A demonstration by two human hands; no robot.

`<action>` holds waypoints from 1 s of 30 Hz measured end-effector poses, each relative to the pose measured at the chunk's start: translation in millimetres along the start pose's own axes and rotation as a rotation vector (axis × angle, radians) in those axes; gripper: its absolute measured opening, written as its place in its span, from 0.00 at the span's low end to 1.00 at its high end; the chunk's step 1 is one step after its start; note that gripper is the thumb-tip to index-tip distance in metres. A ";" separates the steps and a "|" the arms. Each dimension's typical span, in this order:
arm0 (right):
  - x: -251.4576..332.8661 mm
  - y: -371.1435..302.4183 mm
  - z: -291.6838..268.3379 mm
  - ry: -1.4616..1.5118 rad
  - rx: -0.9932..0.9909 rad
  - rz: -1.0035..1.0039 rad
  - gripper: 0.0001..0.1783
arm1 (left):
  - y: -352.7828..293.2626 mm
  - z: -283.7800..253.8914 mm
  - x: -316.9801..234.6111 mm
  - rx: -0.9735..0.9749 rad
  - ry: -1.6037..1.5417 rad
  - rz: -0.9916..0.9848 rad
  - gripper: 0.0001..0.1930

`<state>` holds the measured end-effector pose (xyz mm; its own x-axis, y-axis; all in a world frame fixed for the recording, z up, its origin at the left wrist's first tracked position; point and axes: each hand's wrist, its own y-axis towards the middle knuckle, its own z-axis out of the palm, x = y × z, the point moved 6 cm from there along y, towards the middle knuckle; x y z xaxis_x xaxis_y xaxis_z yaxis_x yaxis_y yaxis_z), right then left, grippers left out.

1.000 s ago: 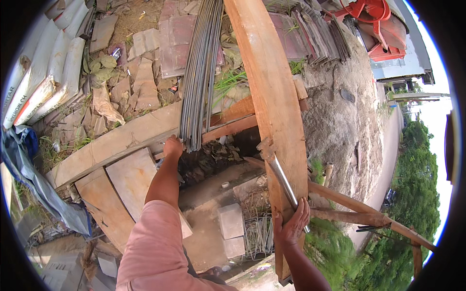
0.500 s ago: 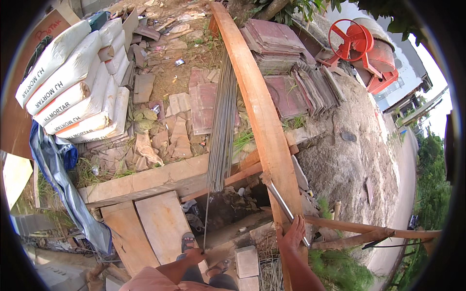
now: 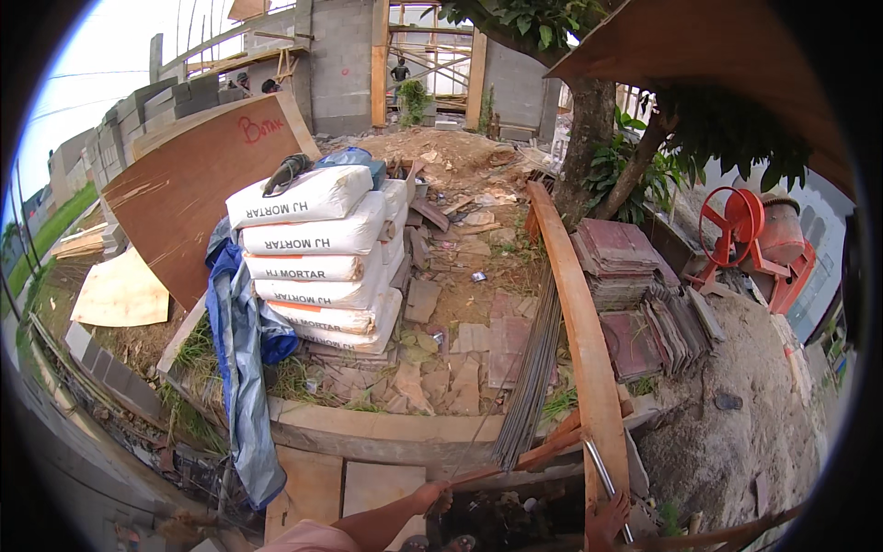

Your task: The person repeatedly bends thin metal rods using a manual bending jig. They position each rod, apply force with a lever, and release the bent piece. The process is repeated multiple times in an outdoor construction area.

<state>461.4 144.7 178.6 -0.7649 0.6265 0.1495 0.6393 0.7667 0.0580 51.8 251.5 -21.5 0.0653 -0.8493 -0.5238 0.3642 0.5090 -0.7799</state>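
Note:
My left hand [image 3: 430, 499] is closed on a thin steel rod, which reaches toward the bundle of long steel rods [image 3: 532, 391] lying over the concrete ledge. At the lower right, my right hand [image 3: 607, 521] is on the near end of a long wooden plank [image 3: 579, 322]. Its fingers are closed over a shiny metal tube [image 3: 600, 469] lying along that plank. The lower part of the right hand is dim and partly cut by the picture's edge.
Stacked white sacks [image 3: 303, 267] stand left, beside a blue-grey tarp [image 3: 246, 432]. Reddish tiles [image 3: 618, 253] are piled right of the plank, near an orange mixer [image 3: 782, 239] and a sand heap [image 3: 736, 442]. A concrete ledge [image 3: 368, 425] crosses in front of me. A person [image 3: 399, 71] stands far back.
The view has tipped up and turned left, bringing the walls and tree into sight. Both hands now appear lower and farther right in the picture, still at the rod and the tube.

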 end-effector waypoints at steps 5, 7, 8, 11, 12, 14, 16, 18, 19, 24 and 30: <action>-17.5 20.7 34.4 -0.309 -0.389 -0.267 0.41 | 3.2 7.2 -55.0 -0.444 1.406 0.625 0.15; -32.4 20.1 34.1 -0.213 0.053 -0.068 0.51 | -59.7 17.0 -75.6 -0.448 1.146 0.540 0.17; -14.7 14.7 25.0 -0.199 0.048 -0.075 0.50 | -74.5 -1.9 -67.5 -0.520 1.032 0.600 0.18; -12.1 10.6 17.8 -0.192 -0.101 -0.186 0.44 | -90.2 -53.3 -28.4 -0.664 0.821 0.500 0.21; -20.3 14.7 26.3 -0.244 -0.175 -0.252 0.41 | -105.0 -58.7 -22.0 -0.678 0.819 0.522 0.21; -31.4 6.6 30.6 -0.201 -0.200 -0.230 0.39 | -131.4 -67.2 -10.0 -0.699 0.829 0.556 0.21; -15.3 5.2 18.6 0.003 -0.091 -0.067 0.44 | -154.8 -84.6 3.2 -0.737 0.852 0.569 0.21; -15.0 0.9 6.9 0.031 -0.097 -0.068 0.44 | -167.7 -86.1 1.5 -0.762 0.861 0.576 0.21; -18.5 2.2 11.4 0.024 -0.187 -0.099 0.43 | -170.4 -87.1 -1.0 -0.768 0.872 0.584 0.21; -6.8 3.6 5.3 0.089 -0.155 -0.117 0.43 | -167.8 -149.8 53.2 -0.830 0.916 0.675 0.21; -8.0 1.0 4.8 0.106 -0.154 -0.087 0.41 | -167.3 -166.2 78.8 -0.847 0.820 0.603 0.21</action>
<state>467.9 141.2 172.8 -0.8105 0.5344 0.2397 0.5818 0.7818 0.2243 -158.4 122.7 10.8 -0.6747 -0.2826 -0.6818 -0.2321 0.9582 -0.1675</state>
